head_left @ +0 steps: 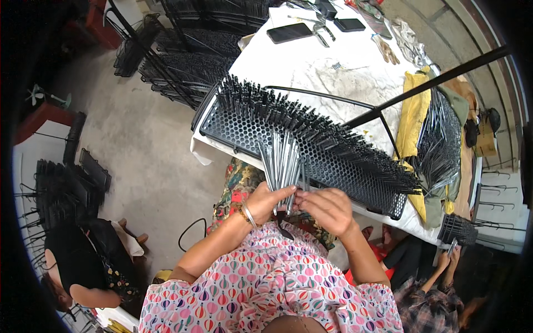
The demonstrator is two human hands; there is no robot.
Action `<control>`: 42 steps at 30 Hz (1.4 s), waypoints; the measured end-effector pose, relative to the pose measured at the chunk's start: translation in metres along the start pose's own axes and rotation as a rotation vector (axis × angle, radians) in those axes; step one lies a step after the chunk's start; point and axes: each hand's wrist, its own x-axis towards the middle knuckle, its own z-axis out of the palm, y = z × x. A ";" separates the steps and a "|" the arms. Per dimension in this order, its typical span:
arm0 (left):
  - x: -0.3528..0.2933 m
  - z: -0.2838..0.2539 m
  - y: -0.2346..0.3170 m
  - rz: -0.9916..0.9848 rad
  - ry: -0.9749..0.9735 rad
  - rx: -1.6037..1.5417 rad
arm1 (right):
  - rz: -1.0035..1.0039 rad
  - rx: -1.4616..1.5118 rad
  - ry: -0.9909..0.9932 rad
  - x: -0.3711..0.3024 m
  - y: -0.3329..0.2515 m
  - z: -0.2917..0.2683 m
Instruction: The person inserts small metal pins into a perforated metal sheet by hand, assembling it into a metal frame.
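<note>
A fanned bundle of thin silvery metal rods [282,161] is gripped in my left hand [264,201], the thumb lying across the lower part. My right hand [328,210] is closed at the bundle's right side, its fingertips pinching what looks like one blurred rod. Just beyond the bundle lies a long black perforated tray [241,126] with rows of round holes. Dense rows of black-tipped rods [311,127] stand in the tray's far side, and the bundle's upper ends overlap the tray.
The tray rests on a white-covered table [327,72] with phones [290,33], pliers [321,34] and a glove [385,50]. A black bar [438,83] crosses above it. More rods [438,144] lie by yellow sacking [413,116]. Co-workers sit at left [83,266] and right [430,294].
</note>
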 end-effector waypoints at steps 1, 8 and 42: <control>-0.005 0.001 0.004 -0.008 -0.030 -0.010 | 0.045 0.049 0.078 0.006 0.003 0.001; -0.005 -0.013 -0.014 -0.030 -0.054 -0.041 | 0.671 0.417 0.549 0.081 0.016 -0.009; 0.000 -0.016 0.001 -0.095 -0.153 -0.109 | 0.333 0.115 0.377 0.114 0.058 0.030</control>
